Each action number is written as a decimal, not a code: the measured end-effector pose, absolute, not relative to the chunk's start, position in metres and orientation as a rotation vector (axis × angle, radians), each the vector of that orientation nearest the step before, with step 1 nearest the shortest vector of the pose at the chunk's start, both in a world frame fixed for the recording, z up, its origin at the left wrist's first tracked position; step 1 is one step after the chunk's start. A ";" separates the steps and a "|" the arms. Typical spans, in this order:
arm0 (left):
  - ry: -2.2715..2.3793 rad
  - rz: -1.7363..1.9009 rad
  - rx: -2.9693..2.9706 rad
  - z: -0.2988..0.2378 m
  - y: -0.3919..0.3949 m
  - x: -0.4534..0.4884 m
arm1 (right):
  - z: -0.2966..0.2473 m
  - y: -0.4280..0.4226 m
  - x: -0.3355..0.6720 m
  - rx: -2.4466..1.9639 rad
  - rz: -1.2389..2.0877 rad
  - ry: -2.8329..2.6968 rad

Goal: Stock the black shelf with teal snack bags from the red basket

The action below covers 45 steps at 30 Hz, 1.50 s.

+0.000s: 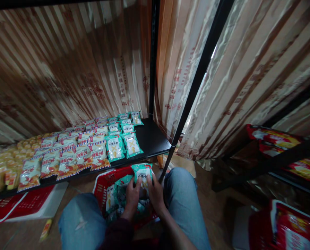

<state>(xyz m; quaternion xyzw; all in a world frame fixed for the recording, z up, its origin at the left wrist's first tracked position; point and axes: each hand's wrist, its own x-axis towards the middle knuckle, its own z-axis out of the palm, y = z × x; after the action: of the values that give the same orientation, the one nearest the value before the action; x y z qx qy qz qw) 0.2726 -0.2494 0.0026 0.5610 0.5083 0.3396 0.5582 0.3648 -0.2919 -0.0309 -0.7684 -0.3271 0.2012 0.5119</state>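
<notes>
Green is the snack bag [143, 172], which you hold above the red basket [100, 184], printed front toward you. The fingers of your left hand [132, 197] and right hand [156, 194] pinch its two sides, probably to keep it flat. The basket sits between your knees [182, 189], likely for easy reach, near similar bags [131, 145] on the black shelf [155, 139].

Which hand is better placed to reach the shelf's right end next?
Probably the right hand: it is nearer that end of the shelf. Both it and the left hand hold the green packet.
</notes>
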 end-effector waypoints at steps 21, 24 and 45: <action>0.967 0.855 1.262 0.010 -0.217 0.320 | -0.023 -0.283 0.398 -1.803 0.378 -0.656; 0.956 0.845 1.328 0.012 -0.213 0.325 | -0.019 -0.276 0.407 -1.808 0.378 -0.655; 1.073 0.899 1.696 0.026 -0.204 0.365 | 0.017 -0.222 0.467 -1.744 0.279 -0.806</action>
<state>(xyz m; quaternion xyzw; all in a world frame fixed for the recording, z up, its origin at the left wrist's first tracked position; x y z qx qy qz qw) 0.3651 -0.2043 0.0259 0.6870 0.4348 0.3643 0.4541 0.4673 -0.2216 0.0168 -0.7413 -0.3425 0.1187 0.5649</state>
